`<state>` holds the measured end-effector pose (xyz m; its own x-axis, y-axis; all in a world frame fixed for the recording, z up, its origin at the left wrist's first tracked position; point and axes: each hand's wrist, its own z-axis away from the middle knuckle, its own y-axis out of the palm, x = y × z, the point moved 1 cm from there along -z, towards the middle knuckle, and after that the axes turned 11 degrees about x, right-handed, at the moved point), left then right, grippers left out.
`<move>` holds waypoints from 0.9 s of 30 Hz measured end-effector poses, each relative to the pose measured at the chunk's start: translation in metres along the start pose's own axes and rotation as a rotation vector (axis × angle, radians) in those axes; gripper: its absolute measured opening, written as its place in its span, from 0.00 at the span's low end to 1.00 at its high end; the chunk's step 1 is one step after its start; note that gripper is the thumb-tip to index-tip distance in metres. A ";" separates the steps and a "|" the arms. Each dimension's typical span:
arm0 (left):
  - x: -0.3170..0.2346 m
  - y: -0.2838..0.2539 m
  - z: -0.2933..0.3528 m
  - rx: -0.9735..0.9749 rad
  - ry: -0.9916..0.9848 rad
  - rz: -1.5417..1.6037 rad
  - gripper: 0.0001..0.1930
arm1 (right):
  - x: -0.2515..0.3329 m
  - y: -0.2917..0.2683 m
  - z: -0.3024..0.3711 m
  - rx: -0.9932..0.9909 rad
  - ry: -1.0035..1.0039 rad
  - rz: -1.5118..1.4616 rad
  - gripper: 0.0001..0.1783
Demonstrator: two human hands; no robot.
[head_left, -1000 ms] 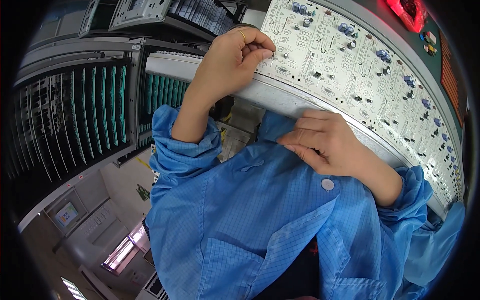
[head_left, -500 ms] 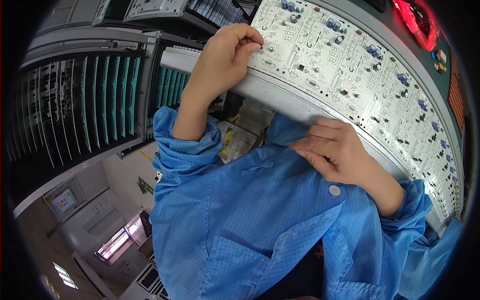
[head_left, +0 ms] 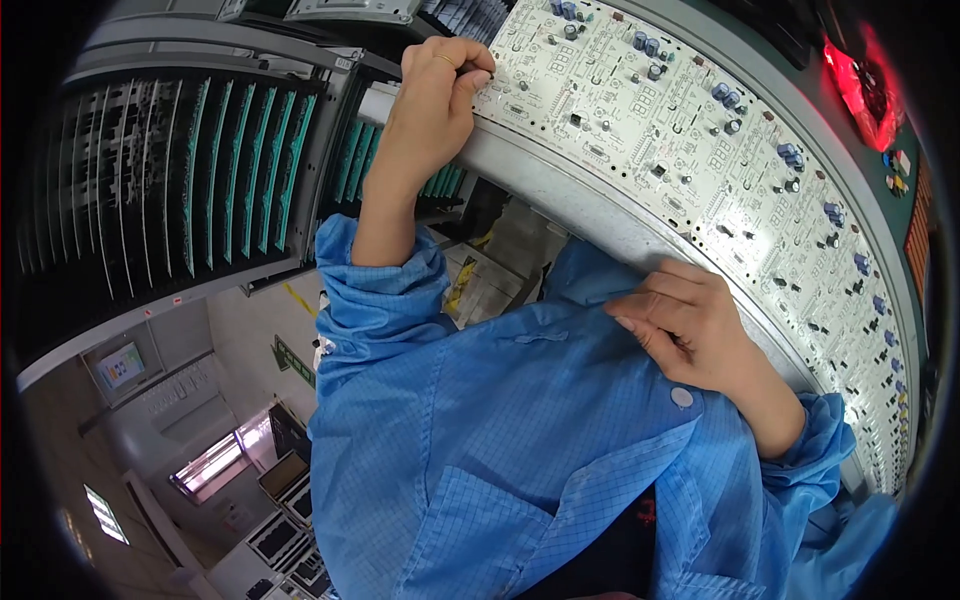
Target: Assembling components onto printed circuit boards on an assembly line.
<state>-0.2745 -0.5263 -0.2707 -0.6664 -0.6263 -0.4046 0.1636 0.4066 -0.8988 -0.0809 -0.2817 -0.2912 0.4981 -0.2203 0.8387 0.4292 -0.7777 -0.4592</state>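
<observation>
A long white printed circuit board panel (head_left: 690, 130), dotted with blue and black capacitors, connectors and other small parts, runs from top centre to the lower right. Over its left end is my left hand (head_left: 432, 105), thumb and index finger pinched at the board's edge. Something tiny and dark may sit at those fingertips; it is too small to name. My right hand (head_left: 685, 325) hovers between the panel's near side and my blue coat (head_left: 500, 420). Its fingers are curled, with thumb and index finger close together, and whatever they hold is hidden.
A metal rail (head_left: 570, 185) borders the panel's near side. At the left stands a rack (head_left: 245, 170) holding upright green boards. Beyond the panel, at the far right, lie a red plastic bag (head_left: 865, 100) and several small coloured parts (head_left: 897, 172).
The whole view has shifted a little. My left fingertips sit slightly farther left against the board's parts. The right hand keeps nearly the same place and pose above the coat.
</observation>
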 end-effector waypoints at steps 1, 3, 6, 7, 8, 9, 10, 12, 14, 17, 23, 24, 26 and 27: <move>-0.001 0.001 0.001 -0.004 -0.010 -0.016 0.07 | 0.000 -0.001 0.005 0.003 0.005 -0.002 0.08; -0.003 0.004 0.002 -0.013 -0.009 -0.039 0.07 | 0.001 -0.003 0.012 0.009 0.002 -0.004 0.08; -0.009 0.008 0.002 -0.028 -0.005 -0.077 0.07 | 0.003 -0.010 0.023 0.017 0.012 0.001 0.08; -0.011 0.009 0.002 -0.035 -0.004 -0.089 0.07 | 0.004 -0.011 0.028 0.021 0.005 0.000 0.08; -0.013 0.010 0.003 -0.042 -0.003 -0.102 0.07 | 0.003 -0.012 0.033 0.018 0.002 -0.004 0.08; -0.015 0.011 0.003 -0.050 -0.002 -0.115 0.07 | 0.002 -0.012 0.037 0.015 -0.001 -0.008 0.08; -0.016 0.011 0.004 -0.055 -0.007 -0.121 0.07 | 0.002 -0.013 0.042 0.013 -0.005 -0.011 0.08; -0.014 0.011 0.003 -0.083 -0.025 -0.137 0.07 | 0.003 -0.016 0.049 0.021 -0.006 -0.007 0.08; -0.015 0.009 0.004 -0.106 -0.037 -0.151 0.07 | 0.004 -0.018 0.054 0.031 0.012 -0.001 0.08; -0.016 0.007 0.004 -0.097 -0.095 -0.145 0.06 | 0.004 -0.020 0.058 0.034 0.004 0.004 0.08; -0.011 0.005 0.004 -0.085 -0.091 -0.154 0.07 | 0.006 -0.022 0.053 0.028 0.013 -0.001 0.07; -0.011 0.005 0.004 -0.086 -0.085 -0.150 0.07 | 0.006 -0.022 0.052 0.026 0.016 -0.004 0.07; -0.010 0.005 0.004 -0.087 -0.080 -0.144 0.07 | 0.007 -0.022 0.050 0.022 0.024 -0.008 0.07; -0.009 0.006 0.003 -0.082 -0.068 -0.147 0.07 | 0.007 -0.022 0.049 0.024 0.026 -0.008 0.07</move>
<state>-0.2657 -0.5206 -0.2727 -0.6277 -0.7253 -0.2829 0.0068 0.3583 -0.9336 -0.0499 -0.2370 -0.2891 0.4753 -0.2294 0.8494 0.4510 -0.7654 -0.4591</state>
